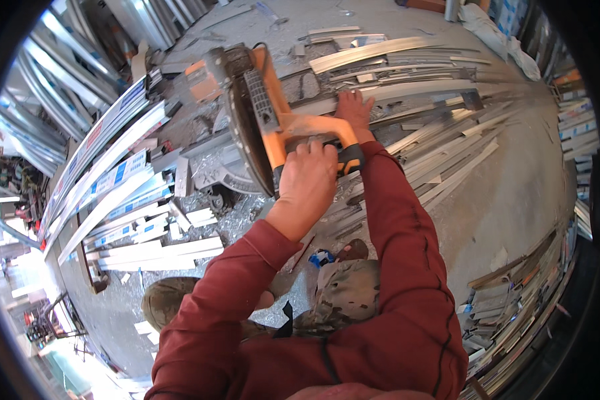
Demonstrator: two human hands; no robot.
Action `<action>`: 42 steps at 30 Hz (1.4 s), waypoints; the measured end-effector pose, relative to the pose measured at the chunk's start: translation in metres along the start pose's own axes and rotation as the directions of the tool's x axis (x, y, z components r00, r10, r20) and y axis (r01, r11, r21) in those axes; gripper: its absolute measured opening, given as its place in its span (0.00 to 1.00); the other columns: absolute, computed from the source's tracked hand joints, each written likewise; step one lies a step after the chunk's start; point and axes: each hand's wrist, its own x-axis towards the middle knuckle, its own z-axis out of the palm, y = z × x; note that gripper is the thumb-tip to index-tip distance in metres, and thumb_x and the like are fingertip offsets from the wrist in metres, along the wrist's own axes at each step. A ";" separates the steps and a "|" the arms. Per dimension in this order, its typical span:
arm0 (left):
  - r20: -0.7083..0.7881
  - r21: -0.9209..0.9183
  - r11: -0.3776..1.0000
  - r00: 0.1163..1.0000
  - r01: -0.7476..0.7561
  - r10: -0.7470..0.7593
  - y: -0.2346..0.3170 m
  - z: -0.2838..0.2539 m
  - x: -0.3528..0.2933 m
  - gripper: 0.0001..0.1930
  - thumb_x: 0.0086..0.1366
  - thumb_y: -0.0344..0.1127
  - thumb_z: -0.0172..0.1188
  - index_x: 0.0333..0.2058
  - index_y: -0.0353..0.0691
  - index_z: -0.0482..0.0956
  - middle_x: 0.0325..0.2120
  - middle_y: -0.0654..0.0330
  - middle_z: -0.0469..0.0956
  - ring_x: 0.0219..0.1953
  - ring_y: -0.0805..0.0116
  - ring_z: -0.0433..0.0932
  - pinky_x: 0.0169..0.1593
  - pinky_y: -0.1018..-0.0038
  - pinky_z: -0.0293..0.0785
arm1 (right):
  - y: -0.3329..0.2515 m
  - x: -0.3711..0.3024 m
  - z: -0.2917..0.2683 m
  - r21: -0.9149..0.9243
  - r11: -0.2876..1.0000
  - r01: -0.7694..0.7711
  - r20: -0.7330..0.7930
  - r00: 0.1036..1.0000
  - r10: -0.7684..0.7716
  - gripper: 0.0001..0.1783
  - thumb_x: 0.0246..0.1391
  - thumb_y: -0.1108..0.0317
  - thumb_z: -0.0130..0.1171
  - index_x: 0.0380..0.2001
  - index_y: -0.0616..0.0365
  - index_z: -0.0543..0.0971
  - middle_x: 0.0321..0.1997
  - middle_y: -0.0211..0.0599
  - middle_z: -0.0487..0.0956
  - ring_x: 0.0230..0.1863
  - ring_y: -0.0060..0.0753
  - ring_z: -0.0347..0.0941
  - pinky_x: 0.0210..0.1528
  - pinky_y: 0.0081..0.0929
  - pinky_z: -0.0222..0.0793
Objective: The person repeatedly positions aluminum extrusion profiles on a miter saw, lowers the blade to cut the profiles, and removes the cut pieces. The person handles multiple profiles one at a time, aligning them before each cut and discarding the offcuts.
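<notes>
My left hand is wrapped round the black-and-orange handle of a miter saw. The saw's head is raised and tilted in front of me, its large round blade facing left. Below it, part of the grey saw base shows among metal shavings. Beyond the handle, my right hand lies with fingers spread on a long pale metal profile, which stretches away to the right. The saw head hides the profile's left end.
Long profiles in blue-and-white film lie stacked on the left, with short offcuts nearer me. Loose metal strips cover the floor to the right. More scrap lies at the lower right. A cardboard box stands behind the saw.
</notes>
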 end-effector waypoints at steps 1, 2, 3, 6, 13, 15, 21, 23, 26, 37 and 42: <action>-0.025 -0.007 1.000 0.999 -0.019 0.019 -0.003 -0.005 0.003 0.13 0.53 0.36 0.65 0.36 0.39 0.74 0.33 0.55 0.75 0.39 0.58 0.78 0.41 0.65 0.75 | 0.001 0.004 0.003 -0.012 1.000 0.000 -0.005 1.000 0.000 0.37 0.42 0.38 0.66 0.52 0.47 0.74 0.62 0.31 0.72 0.70 0.44 0.57 0.65 0.75 0.40; -0.055 -0.018 0.998 0.996 -0.068 0.067 0.000 -0.014 0.013 0.17 0.51 0.38 0.68 0.36 0.39 0.74 0.34 0.55 0.75 0.39 0.57 0.78 0.40 0.65 0.75 | 0.024 0.013 0.032 -0.125 0.992 -0.004 -0.057 0.998 -0.003 0.37 0.43 0.37 0.65 0.53 0.45 0.74 0.62 0.30 0.71 0.70 0.44 0.57 0.65 0.76 0.42; -0.072 -0.026 0.997 0.994 -0.079 0.077 -0.005 -0.022 0.015 0.20 0.50 0.41 0.71 0.37 0.39 0.74 0.35 0.55 0.75 0.40 0.57 0.78 0.40 0.66 0.76 | 0.026 0.013 0.039 -0.079 0.997 0.002 -0.032 0.999 -0.004 0.39 0.43 0.35 0.64 0.55 0.44 0.74 0.63 0.32 0.70 0.71 0.44 0.56 0.65 0.76 0.42; -0.195 -0.007 0.997 0.978 -0.072 0.069 -0.036 -0.062 0.039 0.18 0.52 0.41 0.69 0.40 0.41 0.78 0.31 0.55 0.79 0.33 0.59 0.82 0.36 0.65 0.77 | -0.009 -0.008 -0.028 -0.023 0.999 0.036 0.091 0.995 -0.034 0.44 0.43 0.33 0.63 0.60 0.45 0.71 0.65 0.34 0.69 0.71 0.43 0.55 0.66 0.73 0.42; -0.334 -0.398 0.917 0.935 -0.024 -0.120 -0.114 -0.188 0.063 0.23 0.59 0.54 0.63 0.43 0.41 0.84 0.38 0.48 0.83 0.37 0.50 0.83 0.42 0.58 0.78 | 0.003 0.000 -0.045 0.054 0.998 -0.045 0.203 0.979 0.033 0.50 0.42 0.37 0.67 0.63 0.56 0.66 0.67 0.40 0.67 0.72 0.44 0.53 0.67 0.69 0.39; -0.697 -0.219 0.974 0.708 -0.055 -0.117 -0.170 -0.161 0.030 0.17 0.62 0.48 0.63 0.42 0.41 0.83 0.33 0.53 0.84 0.35 0.59 0.84 0.43 0.68 0.78 | -0.002 0.001 -0.042 0.051 0.999 -0.008 0.198 0.980 -0.002 0.48 0.44 0.37 0.66 0.62 0.56 0.67 0.67 0.39 0.67 0.71 0.46 0.55 0.67 0.71 0.39; -0.184 -0.335 0.818 0.819 0.468 -0.544 -0.226 0.047 -0.081 0.16 0.57 0.36 0.65 0.45 0.43 0.80 0.41 0.52 0.81 0.44 0.50 0.80 0.47 0.60 0.76 | 0.007 0.004 -0.040 0.096 0.994 0.045 0.175 0.983 -0.062 0.39 0.46 0.51 0.69 0.61 0.51 0.70 0.64 0.37 0.71 0.69 0.45 0.58 0.65 0.65 0.47; -0.210 -0.336 0.891 0.898 0.306 -0.388 -0.217 0.100 -0.090 0.25 0.54 0.34 0.66 0.52 0.42 0.76 0.53 0.53 0.76 0.54 0.51 0.75 0.57 0.64 0.72 | 0.010 -0.002 -0.040 0.095 0.993 0.070 0.156 0.984 -0.085 0.36 0.47 0.53 0.68 0.60 0.49 0.71 0.63 0.35 0.72 0.68 0.43 0.60 0.63 0.64 0.49; -0.148 -0.216 0.944 0.947 0.250 -0.285 -0.205 0.131 -0.074 0.31 0.52 0.34 0.68 0.57 0.39 0.71 0.58 0.51 0.70 0.62 0.51 0.66 0.64 0.59 0.62 | 0.013 -0.012 -0.052 0.041 0.992 0.120 0.172 0.977 -0.125 0.32 0.48 0.58 0.68 0.57 0.49 0.73 0.61 0.35 0.73 0.67 0.41 0.61 0.64 0.63 0.50; -0.261 -0.372 0.778 0.747 0.506 -0.611 -0.205 0.121 -0.152 0.24 0.48 0.41 0.71 0.43 0.38 0.77 0.42 0.53 0.74 0.48 0.52 0.73 0.53 0.60 0.69 | 0.027 -0.066 -0.068 0.029 0.926 0.376 0.123 0.918 -0.377 0.29 0.40 0.73 0.69 0.50 0.52 0.75 0.49 0.43 0.73 0.56 0.48 0.67 0.63 0.45 0.56; -0.364 -0.366 0.758 0.667 0.540 -0.650 -0.259 0.074 -0.127 0.26 0.51 0.39 0.70 0.48 0.40 0.74 0.47 0.48 0.74 0.50 0.48 0.73 0.56 0.56 0.67 | 0.008 -0.104 -0.106 0.031 0.887 0.461 0.115 0.880 -0.461 0.31 0.41 0.76 0.65 0.53 0.51 0.74 0.47 0.43 0.72 0.55 0.49 0.66 0.62 0.44 0.57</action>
